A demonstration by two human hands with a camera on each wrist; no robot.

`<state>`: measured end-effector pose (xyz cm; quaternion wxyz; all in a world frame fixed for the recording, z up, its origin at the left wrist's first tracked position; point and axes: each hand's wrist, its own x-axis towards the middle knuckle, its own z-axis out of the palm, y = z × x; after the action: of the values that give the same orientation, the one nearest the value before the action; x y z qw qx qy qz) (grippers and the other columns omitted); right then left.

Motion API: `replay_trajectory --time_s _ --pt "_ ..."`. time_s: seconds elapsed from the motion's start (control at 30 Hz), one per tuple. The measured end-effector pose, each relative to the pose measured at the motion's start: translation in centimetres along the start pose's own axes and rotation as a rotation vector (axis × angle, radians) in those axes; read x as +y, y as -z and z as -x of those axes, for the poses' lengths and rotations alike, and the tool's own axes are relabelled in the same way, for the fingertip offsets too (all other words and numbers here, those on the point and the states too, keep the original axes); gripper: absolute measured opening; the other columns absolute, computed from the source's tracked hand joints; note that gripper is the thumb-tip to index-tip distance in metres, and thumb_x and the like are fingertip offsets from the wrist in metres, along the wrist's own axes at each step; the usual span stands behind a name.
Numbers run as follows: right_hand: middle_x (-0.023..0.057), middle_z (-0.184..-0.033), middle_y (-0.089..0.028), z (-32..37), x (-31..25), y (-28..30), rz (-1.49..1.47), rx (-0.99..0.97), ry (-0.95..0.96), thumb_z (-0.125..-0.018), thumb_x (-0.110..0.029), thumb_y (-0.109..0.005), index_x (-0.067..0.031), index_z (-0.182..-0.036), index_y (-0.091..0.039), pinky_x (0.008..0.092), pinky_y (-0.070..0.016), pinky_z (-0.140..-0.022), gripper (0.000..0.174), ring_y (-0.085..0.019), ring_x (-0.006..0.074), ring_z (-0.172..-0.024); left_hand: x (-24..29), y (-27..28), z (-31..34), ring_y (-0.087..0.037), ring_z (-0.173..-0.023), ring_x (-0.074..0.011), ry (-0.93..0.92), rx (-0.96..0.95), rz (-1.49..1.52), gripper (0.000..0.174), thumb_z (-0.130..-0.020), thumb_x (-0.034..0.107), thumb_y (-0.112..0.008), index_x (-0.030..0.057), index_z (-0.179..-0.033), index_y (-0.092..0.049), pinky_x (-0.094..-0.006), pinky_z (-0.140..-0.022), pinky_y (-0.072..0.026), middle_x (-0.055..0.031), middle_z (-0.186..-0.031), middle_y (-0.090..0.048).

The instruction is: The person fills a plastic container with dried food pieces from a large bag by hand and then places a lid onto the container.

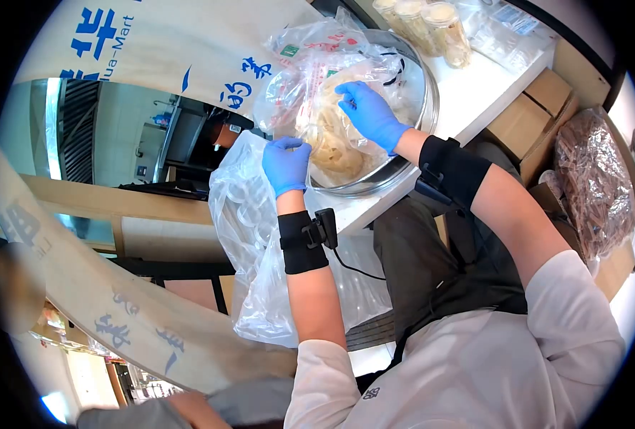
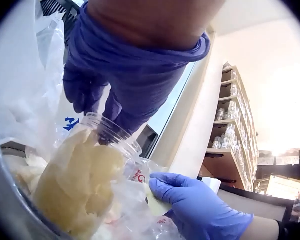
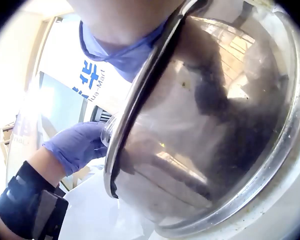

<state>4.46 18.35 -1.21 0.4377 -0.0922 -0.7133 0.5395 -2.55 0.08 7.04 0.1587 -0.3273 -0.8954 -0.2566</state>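
A clear plastic jar (image 2: 82, 180) packed with pale yellow, flaky pieces lies tilted over a steel bowl (image 3: 205, 130). My blue-gloved left hand (image 1: 286, 166) grips the jar near its open mouth, with fingers at the threaded rim in the left wrist view. Above the bowl, my gloved right hand (image 1: 371, 114) pinches a thin pale yellow piece (image 2: 158, 202) between thumb and fingers, beside the jar. Printed clear plastic bags (image 1: 317, 71) and more pale pieces lie inside the bowl. In the right wrist view the bowl's wall hides most of the right hand.
Several filled jars (image 1: 446, 32) stand on the white table (image 1: 485, 82) beyond the bowl. A large clear bag (image 1: 249, 236) hangs at the table's left edge. Cardboard boxes (image 1: 528, 114) and a bag of brown sticks (image 1: 596, 186) are at the right. Shelves (image 2: 225, 155) hold more jars.
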Motion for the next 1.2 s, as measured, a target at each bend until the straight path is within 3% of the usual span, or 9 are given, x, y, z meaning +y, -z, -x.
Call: replay_trajectory --time_s 0.33,0.4,0.47,0.57,0.6,0.9,1.07,1.13,1.2 --pt "0.0144 -0.1 -0.058 -0.3 1.3 -0.8 0.04 0.029 0.033 -0.087 -0.014 -0.057 -0.0067 -0.107 -0.057 0.0401 -0.0483 -0.077 0.022 -0.06 0.0309 -0.083 1.7 1.5 -0.9 -0.065 -0.064 -0.0302 0.168 -0.167 0.008 0.028 -0.06 0.028 -0.077 0.0039 -0.073 -0.072 -0.0345 -0.066 -0.0515 -0.0163 -0.07 -0.067" --pt "0.0093 -0.097 -0.056 -0.8 1.2 -1.2 -0.503 -0.13 -0.38 -0.088 -0.012 -0.052 -0.0049 -0.105 -0.056 0.0371 -0.0473 -0.079 0.018 -0.058 0.0231 -0.084 1.1 2.1 -1.4 -0.063 -0.065 -0.0323 -0.051 -0.143 -0.374 0.03 -0.068 0.033 -0.07 0.0034 -0.074 -0.07 -0.04 -0.06 -0.0484 -0.0178 -0.072 -0.066" --pt "0.0129 -0.1 -0.052 0.9 3.8 -2.4 0.362 0.204 0.594 -0.089 -0.005 -0.042 -0.0007 -0.104 -0.051 0.0356 -0.041 -0.094 0.018 -0.051 0.0212 -0.099 1.3 2.8 -0.7 -0.058 -0.058 -0.0249 -0.101 -0.087 0.073 0.026 -0.071 0.025 -0.068 0.0 -0.074 -0.068 -0.0406 -0.057 -0.0448 -0.0151 -0.068 -0.065" --pt "0.0185 -0.11 -0.053 -0.4 2.6 -1.9 -0.393 -0.116 -0.048 -0.09 -0.006 -0.041 -0.0009 -0.108 -0.051 0.0391 -0.0429 -0.092 0.021 -0.054 0.0306 -0.1 -1.6 0.9 -3.1 -0.039 -0.049 -0.014 -0.114 -0.038 0.156 0.015 -0.063 0.012 -0.065 -0.0023 -0.066 -0.061 -0.0351 -0.046 -0.0362 -0.0077 -0.051 -0.048" --pt "0.0181 -0.109 -0.054 0.0 -0.4 -0.4 -0.105 -0.113 -0.146 -0.089 -0.004 -0.042 -0.0022 -0.111 -0.05 0.0406 -0.0453 -0.087 0.023 -0.056 0.0321 -0.096 -0.8 1.4 -2.8 -0.041 -0.047 -0.0149 -0.032 0.004 0.049 0.014 -0.058 0.01 -0.063 -0.0034 -0.061 -0.06 -0.0357 -0.046 -0.0366 -0.0103 -0.048 -0.05" --pt "0.0198 -0.11 -0.053 -0.1 -0.3 -0.4 0.019 -0.026 0.011 -0.088 -0.002 -0.047 -0.0022 -0.111 -0.05 0.0382 -0.0466 -0.079 0.024 -0.057 0.0334 -0.091 -2.7 -2.3 -2.3 -0.06 -0.052 -0.0224 0.068 -0.009 -0.002 0.024 -0.055 0.015 -0.075 -0.0049 -0.065 -0.068 -0.0362 -0.054 -0.0468 -0.0163 -0.055 -0.061" --pt "0.0164 -0.107 -0.057 0.1 -3.9 2.1 -0.14 -0.165 -0.243 -0.089 -0.006 -0.046 -0.0027 -0.109 -0.052 0.039 -0.0459 -0.082 0.021 -0.057 0.0317 -0.099 -3.6 -2.0 -2.6 -0.061 -0.052 -0.022 0.068 -0.137 0.096 0.025 -0.06 0.019 -0.076 -0.0032 -0.07 -0.07 -0.0356 -0.055 -0.0473 -0.0163 -0.058 -0.063" --pt "0.0152 -0.103 -0.058 0.0 -0.7 -0.5 0.099 0.022 0.049 -0.089 -0.006 -0.045 -0.0019 -0.108 -0.054 0.0363 -0.0462 -0.085 0.022 -0.057 0.0288 -0.095 -4.0 -2.5 -2.9 -0.06 -0.053 -0.0215 0.054 -0.158 0.298 0.021 -0.066 0.02 -0.073 -0.0009 -0.068 -0.07 -0.0365 -0.054 -0.0462 -0.014 -0.059 -0.064" --pt "0.015 -0.107 -0.058 -0.7 5.9 -3.0 -0.361 -0.026 0.048 -0.091 -0.013 -0.049 -0.0039 -0.107 -0.056 0.0396 -0.0447 -0.089 0.02 -0.056 0.03 -0.1 -1.0 -1.5 -1.9 -0.06 -0.054 -0.0242 0.03 -0.217 0.204 0.02 -0.07 0.02 -0.068 -0.0001 -0.07 -0.068 -0.0402 -0.052 -0.0437 -0.0144 -0.06 -0.063"
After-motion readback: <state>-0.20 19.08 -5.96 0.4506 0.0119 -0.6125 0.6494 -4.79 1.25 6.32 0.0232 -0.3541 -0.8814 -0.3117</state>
